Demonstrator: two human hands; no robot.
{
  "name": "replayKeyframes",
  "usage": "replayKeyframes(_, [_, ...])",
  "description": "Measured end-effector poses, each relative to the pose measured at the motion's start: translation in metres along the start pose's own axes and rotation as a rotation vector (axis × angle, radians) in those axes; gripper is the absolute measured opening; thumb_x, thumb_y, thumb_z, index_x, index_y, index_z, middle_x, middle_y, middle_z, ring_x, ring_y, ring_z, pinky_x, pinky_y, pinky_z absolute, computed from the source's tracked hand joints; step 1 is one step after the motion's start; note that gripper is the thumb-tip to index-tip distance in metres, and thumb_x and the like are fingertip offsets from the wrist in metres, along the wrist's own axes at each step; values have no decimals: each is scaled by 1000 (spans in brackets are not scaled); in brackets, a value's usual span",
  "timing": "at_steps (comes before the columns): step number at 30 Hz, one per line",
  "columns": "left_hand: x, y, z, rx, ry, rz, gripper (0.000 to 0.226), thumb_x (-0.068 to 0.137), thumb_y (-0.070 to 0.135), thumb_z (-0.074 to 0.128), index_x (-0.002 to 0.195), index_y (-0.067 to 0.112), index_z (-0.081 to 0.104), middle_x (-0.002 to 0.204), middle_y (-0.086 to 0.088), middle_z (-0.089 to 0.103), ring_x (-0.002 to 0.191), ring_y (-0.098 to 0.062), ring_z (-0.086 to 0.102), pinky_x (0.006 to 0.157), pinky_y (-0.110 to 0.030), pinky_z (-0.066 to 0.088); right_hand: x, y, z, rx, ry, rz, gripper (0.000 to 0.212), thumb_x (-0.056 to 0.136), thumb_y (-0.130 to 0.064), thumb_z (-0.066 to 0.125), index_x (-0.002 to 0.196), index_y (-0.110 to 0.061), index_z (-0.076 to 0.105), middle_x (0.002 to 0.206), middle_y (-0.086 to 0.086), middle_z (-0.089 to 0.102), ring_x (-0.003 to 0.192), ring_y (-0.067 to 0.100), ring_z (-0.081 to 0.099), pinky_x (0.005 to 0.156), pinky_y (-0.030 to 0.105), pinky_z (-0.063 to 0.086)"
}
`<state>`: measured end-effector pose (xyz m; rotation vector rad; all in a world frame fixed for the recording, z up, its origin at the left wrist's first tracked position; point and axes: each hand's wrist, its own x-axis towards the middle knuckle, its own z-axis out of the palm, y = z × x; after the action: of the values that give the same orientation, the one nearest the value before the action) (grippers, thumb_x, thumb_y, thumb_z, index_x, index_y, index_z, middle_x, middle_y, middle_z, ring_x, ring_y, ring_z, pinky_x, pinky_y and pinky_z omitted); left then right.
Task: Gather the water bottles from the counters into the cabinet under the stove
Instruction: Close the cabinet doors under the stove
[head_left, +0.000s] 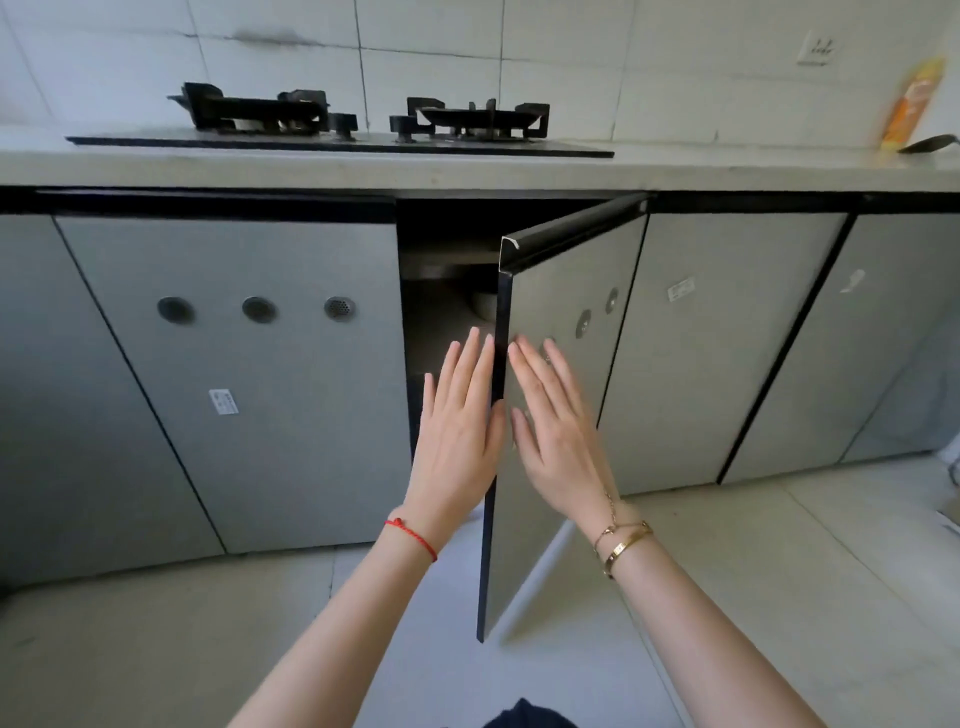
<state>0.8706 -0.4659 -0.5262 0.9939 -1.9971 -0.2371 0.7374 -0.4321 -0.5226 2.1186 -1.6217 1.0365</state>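
Cabinet (447, 312) stands ajar (dim inside), left hand (457, 436) and right hand (556, 441) flat, fingers spread, empty.

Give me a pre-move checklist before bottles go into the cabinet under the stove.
1. Cabinet door open: ok, swung out partway.
2. Left hand free: ok, flat and empty.
3. Right hand free: ok, flat and empty against the door.
4. Room inside the cabinet: cannot tell, dark; one pale round thing shows.
5. Water bottles in sight: not ok, only an orange bottle on the counter.
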Motion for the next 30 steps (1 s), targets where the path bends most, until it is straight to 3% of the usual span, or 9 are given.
replayKeyframes(6, [16,-58,3,111,1,-127,60,103,24,34,156,23,6,165,9,1,152,-12,-5,124,-47,7,57,3,54,-34,-87,-43,58,101,-26,34,154,-18,11,162,-5,8,150,15,-2,121,45,16])
replayKeyframes(14, [60,-116,-3,260,-30,-229,64,97,15,38,156,22,12,165,3,4,153,-23,-1,122,-55,11,121,9,110,-72,-106,-81,60,100,-23,34,153,-12,10,163,-1,6,150,19,2,121,43,17])
replayKeyframes(30, [84,-151,-13,316,76,-270,67,96,16,41,156,19,10,165,1,5,153,-23,0,122,-55,12,165,24,146,-63,-132,-75,63,99,-26,39,153,-14,10,163,-3,5,150,19,3,121,43,16])
